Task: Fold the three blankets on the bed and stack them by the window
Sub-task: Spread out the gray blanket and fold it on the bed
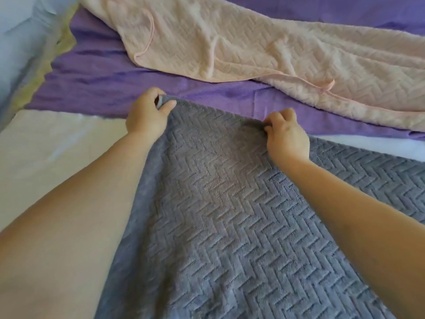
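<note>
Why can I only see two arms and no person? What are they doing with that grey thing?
The camera sits on the person's head and looks down, so you see only their own arms reaching forward. There is just this one picture. The left hand and the right hand each pinch the far edge of a grey blanket with a zigzag pattern; the fingers are curled around the cloth. Behind it on the bed lie a purple blanket and, partly on top of that, a crumpled pink blanket. The pale bed sheet shows at the left.
</note>
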Available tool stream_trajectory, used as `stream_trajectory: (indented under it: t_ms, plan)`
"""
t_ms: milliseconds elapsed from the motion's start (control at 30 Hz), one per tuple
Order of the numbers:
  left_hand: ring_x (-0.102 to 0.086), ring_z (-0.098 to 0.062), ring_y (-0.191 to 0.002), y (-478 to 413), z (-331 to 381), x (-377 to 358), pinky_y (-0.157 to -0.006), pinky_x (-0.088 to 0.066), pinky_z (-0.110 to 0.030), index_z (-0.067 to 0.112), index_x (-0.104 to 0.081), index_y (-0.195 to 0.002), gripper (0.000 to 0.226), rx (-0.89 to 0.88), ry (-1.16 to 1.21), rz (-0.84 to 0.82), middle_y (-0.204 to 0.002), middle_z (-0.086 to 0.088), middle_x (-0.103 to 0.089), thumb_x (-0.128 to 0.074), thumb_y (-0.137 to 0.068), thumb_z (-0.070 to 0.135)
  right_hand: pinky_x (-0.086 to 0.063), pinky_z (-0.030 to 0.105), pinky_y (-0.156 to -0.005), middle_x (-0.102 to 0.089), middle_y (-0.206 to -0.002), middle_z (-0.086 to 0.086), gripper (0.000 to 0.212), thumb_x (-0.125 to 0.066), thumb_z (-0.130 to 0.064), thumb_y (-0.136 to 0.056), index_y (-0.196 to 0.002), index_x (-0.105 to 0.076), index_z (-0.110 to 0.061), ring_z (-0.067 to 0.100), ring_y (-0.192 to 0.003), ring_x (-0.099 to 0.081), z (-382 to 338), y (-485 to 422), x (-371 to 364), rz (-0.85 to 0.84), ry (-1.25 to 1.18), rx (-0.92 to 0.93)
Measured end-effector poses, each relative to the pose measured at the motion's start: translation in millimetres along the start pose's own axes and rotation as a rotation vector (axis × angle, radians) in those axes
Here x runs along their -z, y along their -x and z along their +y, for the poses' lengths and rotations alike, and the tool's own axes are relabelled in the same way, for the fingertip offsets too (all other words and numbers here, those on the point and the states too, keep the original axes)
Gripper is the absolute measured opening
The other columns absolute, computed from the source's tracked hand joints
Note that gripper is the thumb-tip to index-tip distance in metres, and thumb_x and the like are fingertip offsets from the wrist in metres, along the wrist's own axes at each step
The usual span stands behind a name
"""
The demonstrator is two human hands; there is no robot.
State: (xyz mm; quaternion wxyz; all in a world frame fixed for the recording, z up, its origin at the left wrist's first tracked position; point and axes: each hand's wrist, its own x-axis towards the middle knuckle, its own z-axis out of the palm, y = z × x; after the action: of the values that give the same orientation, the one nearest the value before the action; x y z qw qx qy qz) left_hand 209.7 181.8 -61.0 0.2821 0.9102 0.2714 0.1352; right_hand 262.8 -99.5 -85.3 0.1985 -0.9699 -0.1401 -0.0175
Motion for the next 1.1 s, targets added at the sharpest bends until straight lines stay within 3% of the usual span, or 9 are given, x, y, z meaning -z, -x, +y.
stream_trajectory:
  t_ms: [100,200,267,333,400,633,833,967,1100]
  plan:
    - [-0.054,-0.033,-0.105,19,3,-14,-0.085,-0.043,-0.041,0.017,-0.056,-0.112,0.027,0.025,-0.306,0.015,-0.119,-0.008,-0.057,-0.062,-0.089,0.03,-0.037,0.04,-0.067,-0.041,-0.127,0.017,0.027,-0.042,-0.013,-0.098,-0.123,-0.049,-0.006,0.041,-0.098,-0.053,3,6,-11,-0.099,-0.071,-0.06]
    - [-0.049,-0.034,-0.12,67,19,-39,-0.1,-0.037,-0.046,0.018,-0.058,-0.123,0.035,-0.356,-0.361,0.067,-0.143,-0.008,-0.045,-0.055,-0.091,0.032,-0.04,0.041,-0.096,-0.038,-0.143,0.01,0.038,-0.044,-0.014,-0.097,-0.135,-0.044,-0.009,0.031,-0.126,-0.044,5,36,-14,-0.091,-0.337,0.024]
    - [-0.041,-0.026,-0.134,105,29,-62,-0.111,-0.025,-0.049,0.026,-0.049,-0.137,0.045,-0.582,-0.384,-0.127,-0.153,-0.001,-0.035,-0.039,-0.096,0.043,-0.023,0.036,-0.114,-0.03,-0.153,0.003,0.046,-0.044,-0.024,-0.098,-0.143,-0.037,-0.015,0.022,-0.142,-0.025,6,62,-17,-0.134,-0.321,0.133]
    - [-0.017,-0.016,-0.146,125,24,-80,-0.117,-0.004,-0.049,0.039,-0.021,-0.149,0.055,-0.528,-0.501,-0.329,-0.16,0.008,-0.014,-0.016,-0.096,0.055,-0.005,0.034,-0.119,-0.017,-0.158,-0.005,0.056,-0.033,-0.044,-0.098,-0.149,-0.024,-0.023,0.016,-0.147,-0.007,15,83,-19,-0.215,-0.094,0.191]
    - [-0.003,-0.011,-0.147,123,12,-91,-0.117,0.005,-0.048,0.044,-0.005,-0.149,0.058,-0.425,-0.551,-0.36,-0.16,0.014,-0.004,-0.004,-0.093,0.059,0.005,0.032,-0.118,-0.007,-0.159,-0.01,0.064,-0.018,-0.057,-0.095,-0.151,-0.014,-0.027,0.012,-0.147,0.001,37,97,-15,-0.257,0.094,0.151]
    - [-0.001,-0.009,-0.147,117,16,-98,-0.116,0.0,-0.05,0.047,0.002,-0.148,0.058,-0.358,-0.675,-0.394,-0.159,0.018,0.0,0.001,-0.092,0.061,0.006,0.035,-0.119,0.004,-0.156,-0.017,0.068,0.001,-0.066,-0.091,-0.151,-0.004,-0.034,0.006,-0.144,0.008,164,131,47,-0.263,0.336,-0.071]
    - [0.001,-0.023,-0.148,138,67,-97,-0.118,-0.002,-0.052,0.036,-0.003,-0.152,0.063,-0.137,-0.713,-0.435,-0.161,0.005,0.005,0.0,-0.092,0.058,-0.001,0.04,-0.12,0.0,-0.16,-0.011,0.068,-0.006,-0.065,-0.092,-0.152,-0.004,-0.032,0.01,-0.147,0.005,271,190,114,-0.186,0.31,-0.453]
    - [0.002,-0.022,-0.148,227,137,-106,-0.119,0.002,-0.048,0.032,-0.005,-0.152,0.061,-0.504,-0.484,-0.444,-0.161,0.001,0.005,-0.007,-0.096,0.056,0.005,0.038,-0.12,0.005,-0.16,-0.01,0.067,-0.009,-0.064,-0.092,-0.151,-0.003,-0.033,0.008,-0.145,0.013,276,229,146,-0.058,0.129,-0.588]
    - [-0.006,-0.023,-0.148,352,173,-123,-0.117,-0.004,-0.051,0.036,-0.012,-0.152,0.058,-0.965,-0.337,-0.623,-0.162,0.001,-0.005,-0.019,-0.098,0.056,0.013,0.032,-0.117,0.014,-0.155,-0.019,0.058,-0.011,-0.06,-0.094,-0.147,0.006,-0.045,0.009,-0.144,0.018,249,312,141,-0.205,0.165,-0.318]
